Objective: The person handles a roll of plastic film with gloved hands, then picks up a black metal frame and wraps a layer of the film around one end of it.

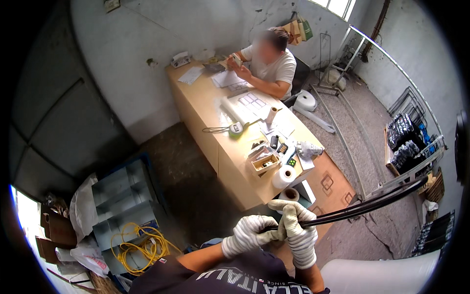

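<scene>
Long thin black strips run from my hands out to the right, slightly bowed, their far ends near the metal rack. My left hand, in a white knit work glove, is closed around the strips' near end. Close beside it, my right hand, gloved the same way, has its fingers wrapped round the strips. The gloves nearly touch, and the short end between them is mostly hidden by the fingers. What exactly the strips are, I cannot make out.
Ahead stands a wooden desk with papers, a tape measure, a small box and a white roll. A seated person holds a phone. Left are grey metal bins and a yellow cable; right, a metal frame.
</scene>
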A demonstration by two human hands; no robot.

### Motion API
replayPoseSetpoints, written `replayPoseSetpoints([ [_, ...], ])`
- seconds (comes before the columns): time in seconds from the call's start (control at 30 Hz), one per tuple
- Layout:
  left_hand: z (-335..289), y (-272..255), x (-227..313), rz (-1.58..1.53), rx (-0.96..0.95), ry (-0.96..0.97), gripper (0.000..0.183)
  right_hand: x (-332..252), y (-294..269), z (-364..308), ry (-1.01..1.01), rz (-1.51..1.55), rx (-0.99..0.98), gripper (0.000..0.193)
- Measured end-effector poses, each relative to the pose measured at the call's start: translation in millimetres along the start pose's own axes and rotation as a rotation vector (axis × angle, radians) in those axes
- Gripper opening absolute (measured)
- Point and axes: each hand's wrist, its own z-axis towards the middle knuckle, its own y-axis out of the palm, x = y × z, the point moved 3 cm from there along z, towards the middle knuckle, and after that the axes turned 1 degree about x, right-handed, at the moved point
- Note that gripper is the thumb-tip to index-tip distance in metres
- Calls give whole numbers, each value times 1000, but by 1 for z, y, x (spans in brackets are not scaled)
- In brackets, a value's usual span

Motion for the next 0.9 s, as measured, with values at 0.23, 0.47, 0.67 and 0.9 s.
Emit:
replayPoseSetpoints([
  [0.23, 4, -5, 8, 55, -59, 147, 26, -14, 2, -14, -17, 62, 0, 29],
  [0.47, 16, -12, 31, -197, 41, 274, 73, -13, 7, -18, -153, 58, 11, 33],
  [0.67, 17, -22, 52, -112, 94, 343, 87, -16, 8, -21, -121, 134, 21, 45],
  [0.9, 13, -22, 56, -136, 89, 312, 90, -13, 8, -23, -144, 139, 22, 47],
])
